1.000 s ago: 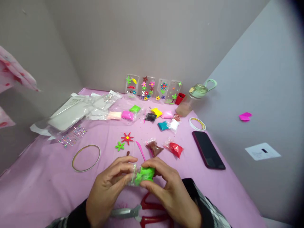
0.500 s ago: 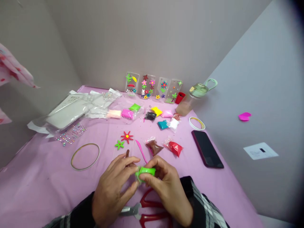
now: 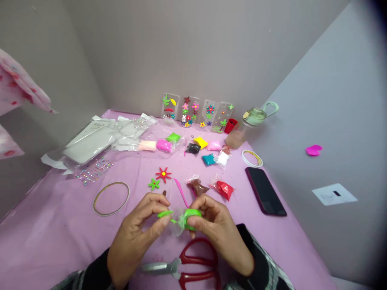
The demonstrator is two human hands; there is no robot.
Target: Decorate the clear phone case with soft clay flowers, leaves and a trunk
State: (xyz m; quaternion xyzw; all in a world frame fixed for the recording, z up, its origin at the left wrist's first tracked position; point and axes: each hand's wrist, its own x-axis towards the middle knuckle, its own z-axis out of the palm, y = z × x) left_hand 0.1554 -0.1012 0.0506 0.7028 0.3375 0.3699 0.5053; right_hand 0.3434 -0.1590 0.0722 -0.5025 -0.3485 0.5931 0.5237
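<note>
My right hand (image 3: 216, 225) grips a plastic packet of bright green clay (image 3: 193, 213), its clear mouth turned to the left. Between the thumb and fingertips of my left hand (image 3: 142, 229) is a small piece of green clay (image 3: 164, 214), pulled away from the mouth; a thin green strand shows between them. Just beyond my hands lie a red clay flower (image 3: 163, 174), a green clay flower (image 3: 153, 184) and a pink plastic knife (image 3: 180, 191). A brown clay piece (image 3: 164, 193) pokes out behind my left fingers. Red-handled scissors (image 3: 181, 268) rest below both hands.
Brown (image 3: 198, 186) and red clay packets (image 3: 223, 189) lie beyond my right hand, several other colours farther back. Decorated clear phone cases (image 3: 190, 110) lean on the wall. A bottle (image 3: 242, 129), tape roll (image 3: 252, 158) and phone (image 3: 265, 191) line the right; a tape ring (image 3: 111, 198) lies left.
My left hand has drawn away to the left with a piece of green clay pinched from the packet. The packet's clear mouth now shows, and the scissors are less covered.
</note>
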